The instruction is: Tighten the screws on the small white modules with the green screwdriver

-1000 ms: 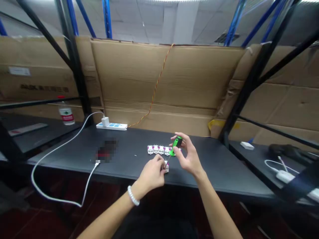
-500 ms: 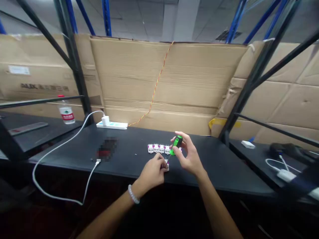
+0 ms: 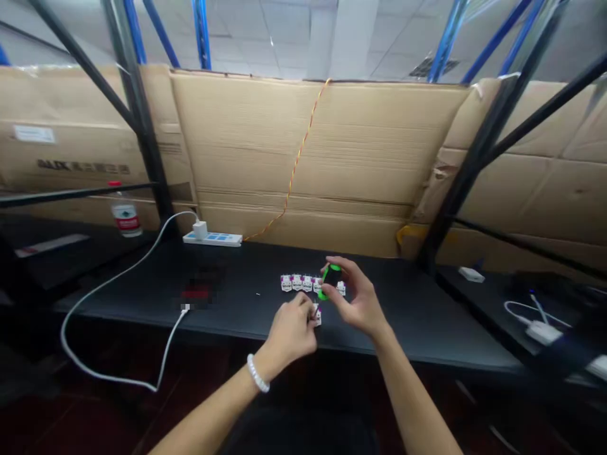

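Observation:
My right hand (image 3: pixel 356 296) is closed around the green-and-black handle of a screwdriver (image 3: pixel 331 281). The screwdriver's thin shaft slants down to the left, its tip at a small white-and-purple plastic part (image 3: pixel 317 316). Pinched fingers of my left hand (image 3: pixel 294 322) hold that part near the table's front edge and partly cover it, so the exact contact of the tip is hidden. Just behind, a row of several similar white-and-purple parts (image 3: pixel 296 282) sits on the black table (image 3: pixel 237 265). My right hand and the screwdriver hide some of the row.
A white power strip (image 3: pixel 222 239) with a plugged-in charger lies at the back left. Its white cable (image 3: pixel 95 373) loops past the front edge to a blurred-out dark object (image 3: pixel 202 287). Cardboard (image 3: pixel 360 158) stands behind, between dark metal posts. A bottle (image 3: pixel 127 218) is farther left.
The screwdriver's handle has turned and tilted a little in my right hand, its end now facing more toward me. My left hand stays at the same part. The picture has brightened.

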### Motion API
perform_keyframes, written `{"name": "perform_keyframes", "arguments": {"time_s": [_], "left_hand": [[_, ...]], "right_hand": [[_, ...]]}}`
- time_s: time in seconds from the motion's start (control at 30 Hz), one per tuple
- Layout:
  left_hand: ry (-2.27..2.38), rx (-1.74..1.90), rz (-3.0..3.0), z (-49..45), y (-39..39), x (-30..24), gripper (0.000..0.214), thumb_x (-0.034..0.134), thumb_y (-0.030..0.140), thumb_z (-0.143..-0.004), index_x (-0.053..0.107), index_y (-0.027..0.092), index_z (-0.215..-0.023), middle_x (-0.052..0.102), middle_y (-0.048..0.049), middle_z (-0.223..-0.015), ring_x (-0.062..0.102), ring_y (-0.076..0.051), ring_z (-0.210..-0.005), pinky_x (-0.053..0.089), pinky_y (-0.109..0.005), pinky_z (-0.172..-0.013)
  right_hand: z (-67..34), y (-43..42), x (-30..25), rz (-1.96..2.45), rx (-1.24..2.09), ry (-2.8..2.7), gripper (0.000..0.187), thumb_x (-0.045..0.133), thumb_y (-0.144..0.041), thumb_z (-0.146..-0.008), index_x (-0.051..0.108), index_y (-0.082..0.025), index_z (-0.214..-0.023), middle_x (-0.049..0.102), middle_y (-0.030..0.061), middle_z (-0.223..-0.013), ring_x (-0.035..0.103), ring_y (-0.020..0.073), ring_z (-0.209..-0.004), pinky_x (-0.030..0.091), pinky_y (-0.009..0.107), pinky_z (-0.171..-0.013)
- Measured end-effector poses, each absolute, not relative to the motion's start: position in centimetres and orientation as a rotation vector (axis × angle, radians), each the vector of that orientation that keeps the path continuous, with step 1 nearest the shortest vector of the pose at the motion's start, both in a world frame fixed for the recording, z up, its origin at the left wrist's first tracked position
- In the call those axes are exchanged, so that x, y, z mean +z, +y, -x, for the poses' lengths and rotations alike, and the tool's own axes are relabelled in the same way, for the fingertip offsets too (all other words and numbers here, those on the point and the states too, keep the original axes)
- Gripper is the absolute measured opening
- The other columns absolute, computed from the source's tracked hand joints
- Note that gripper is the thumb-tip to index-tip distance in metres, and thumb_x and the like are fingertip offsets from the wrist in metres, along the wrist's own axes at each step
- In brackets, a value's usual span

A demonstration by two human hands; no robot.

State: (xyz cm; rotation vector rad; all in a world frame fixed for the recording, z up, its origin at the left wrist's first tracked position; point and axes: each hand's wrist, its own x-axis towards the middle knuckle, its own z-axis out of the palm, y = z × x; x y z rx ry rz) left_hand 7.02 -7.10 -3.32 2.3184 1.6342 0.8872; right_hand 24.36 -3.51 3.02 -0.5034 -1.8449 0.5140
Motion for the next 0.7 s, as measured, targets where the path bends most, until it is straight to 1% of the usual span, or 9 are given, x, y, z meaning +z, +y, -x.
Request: {"name": "perform_keyframes", "arguments": {"time_s": [0.17,0.27,0.37,0.47,0.53,0.6,0.67,0.7], "left_hand": [[1.689,0.872,-2.310,-7.29,-7.28,-2.96,0.012,0.064,0.008,-0.086,0.061,0.020,-0.086,0.068,-0.0063,-0.108,0.066,-0.022,-0.086,0.045,-0.035,-0.077],[1.713,0.877,-2.310,-7.41,-7.32,-3.00,0.012,0.064,0.008,-0.085,0.061,0.020,-0.086,0.068,-0.0052,-0.107,0.066,-0.022,-0.090,0.044,-0.035,-0.077],[1.725,0.898,-2.312,-7.49,-7.27,-3.22,0.013,0.063,0.008,-0.083,0.061,0.020,-0.085,0.069,-0.0044,-0.107,0.066,-0.022,-0.091,0.042,-0.036,-0.078],[1.733,0.897,-2.315,-7.56,-7.25,-3.32,0.012,0.064,0.008,-0.084,0.061,0.020,-0.085,0.069,-0.0044,-0.106,0.066,-0.022,-0.090,0.042,-0.037,-0.078],[1.737,0.887,-2.323,-7.61,-7.26,-3.29,0.012,0.064,0.009,-0.084,0.061,0.020,-0.085,0.069,-0.0048,-0.106,0.066,-0.022,-0.089,0.042,-0.038,-0.077],[1.734,0.876,-2.335,-7.66,-7.26,-3.25,0.011,0.063,0.009,-0.084,0.060,0.020,-0.084,0.069,-0.0049,-0.106,0.066,-0.022,-0.090,0.042,-0.038,-0.077],[1.734,0.876,-2.343,-7.70,-7.24,-3.26,0.011,0.063,0.009,-0.084,0.060,0.020,-0.085,0.069,-0.0048,-0.106,0.067,-0.023,-0.091,0.042,-0.038,-0.077],[1.736,0.879,-2.343,-7.72,-7.23,-3.27,0.011,0.063,0.009,-0.084,0.060,0.020,-0.085,0.069,-0.0047,-0.106,0.067,-0.023,-0.092,0.042,-0.038,-0.078]], "right_hand": [[-24.33,-3.44,2.95,0.488,0.472,-1.851,0.042,0.070,-0.027,-0.099,0.061,-0.031,-0.140,0.069,0.0066,-0.115,0.071,0.0194,-0.092,0.062,0.035,-0.082],[-24.26,-3.29,2.99,0.493,0.379,-1.848,0.043,0.077,-0.028,-0.095,0.064,-0.031,-0.137,0.068,0.0044,-0.108,0.067,0.0180,-0.086,0.059,0.033,-0.077],[-24.12,-3.25,3.17,0.497,0.255,-1.842,0.045,0.082,-0.027,-0.091,0.066,-0.032,-0.133,0.065,0.0017,-0.099,0.060,0.0158,-0.077,0.055,0.030,-0.069],[-24.11,-3.39,3.37,0.501,0.203,-1.845,0.043,0.079,-0.029,-0.093,0.066,-0.030,-0.134,0.064,0.0021,-0.096,0.058,0.0159,-0.074,0.054,0.030,-0.065],[-24.24,-3.54,3.40,0.492,0.248,-1.860,0.041,0.072,-0.030,-0.097,0.064,-0.028,-0.137,0.068,0.0050,-0.103,0.063,0.0182,-0.079,0.057,0.033,-0.069],[-24.43,-3.66,3.34,0.463,0.340,-1.876,0.039,0.062,-0.030,-0.102,0.062,-0.028,-0.141,0.072,0.0090,-0.115,0.070,0.0223,-0.092,0.061,0.037,-0.077],[-24.61,-3.68,3.24,0.445,0.431,-1.874,0.039,0.056,-0.028,-0.105,0.060,-0.028,-0.144,0.074,0.0112,-0.125,0.073,0.0251,-0.104,0.063,0.041,-0.085],[-24.66,-3.64,3.19,0.443,0.457,-1.868,0.039,0.056,-0.027,-0.105,0.060,-0.029,-0.144,0.074,0.0113,-0.127,0.074,0.0250,-0.105,0.063,0.041,-0.087]]}}
